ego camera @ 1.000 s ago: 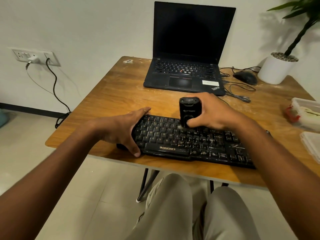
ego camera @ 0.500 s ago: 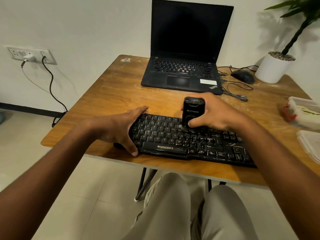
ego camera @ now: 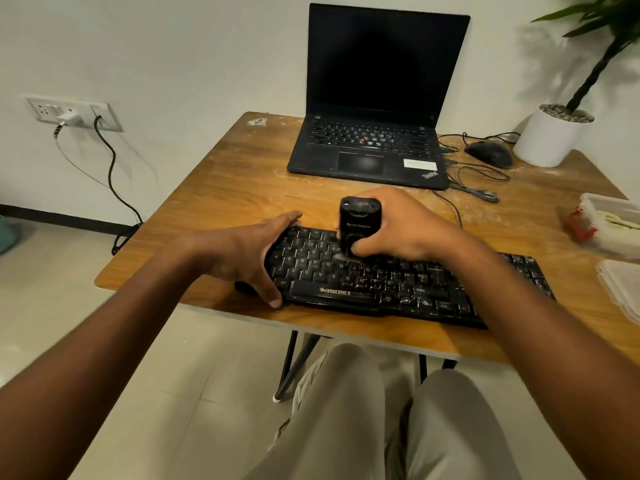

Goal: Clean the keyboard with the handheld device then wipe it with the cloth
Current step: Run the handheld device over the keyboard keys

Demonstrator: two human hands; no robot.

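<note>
Your right hand [ego camera: 398,226] grips the handheld vacuum [ego camera: 358,225] upright on the keys; your left hand [ego camera: 249,254] clamps the keyboard [ego camera: 398,285]'s left end, thumb on its near edge. The keyboard lies along the table [ego camera: 242,174]'s near edge, so pushing hard could slide it off.

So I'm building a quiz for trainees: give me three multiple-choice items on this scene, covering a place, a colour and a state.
1. Where does the small black handheld device stand?
A on the black desktop keyboard
B on the laptop
C on the floor

2. What colour is the round plant pot?
A red
B white
C blue

3. What state is the black laptop's screen in?
A closed
B lit
C open and dark

Answers:
1 A, the right hand holds it upright on the keys.
2 B, it is plainly white.
3 C, the lid stands up and the screen is black.
</note>
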